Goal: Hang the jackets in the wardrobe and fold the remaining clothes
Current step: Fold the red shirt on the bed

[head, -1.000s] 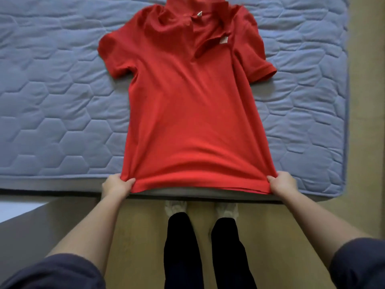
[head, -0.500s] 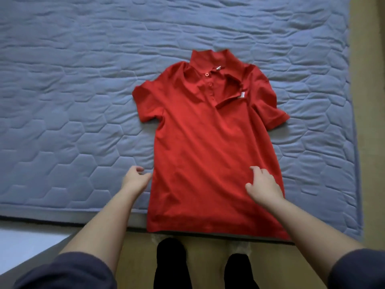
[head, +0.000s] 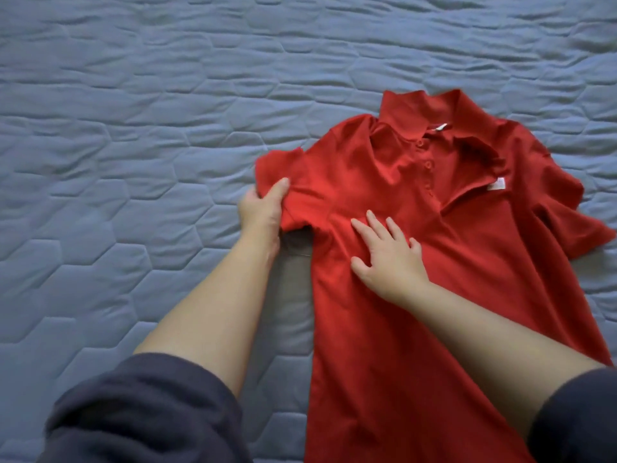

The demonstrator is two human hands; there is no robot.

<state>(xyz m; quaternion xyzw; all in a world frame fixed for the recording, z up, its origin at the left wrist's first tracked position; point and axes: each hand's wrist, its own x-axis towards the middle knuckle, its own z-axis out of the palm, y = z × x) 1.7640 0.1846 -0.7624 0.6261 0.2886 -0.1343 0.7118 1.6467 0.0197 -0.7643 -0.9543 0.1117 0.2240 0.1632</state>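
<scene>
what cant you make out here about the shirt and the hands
Hem of the red polo shirt: head view, cut off by the bottom edge and partly covered by the right forearm.
Fingers of the left hand: head view, tucked under the sleeve it grips; only the thumb shows.
White label at the collar opening: head view, too small and blurred to read.

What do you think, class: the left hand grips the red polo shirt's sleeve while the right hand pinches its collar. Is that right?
Not quite. The head view shows the right hand lying flat on the chest of the red polo shirt, fingers spread, not pinching its collar. The left hand does grip the sleeve.
</scene>
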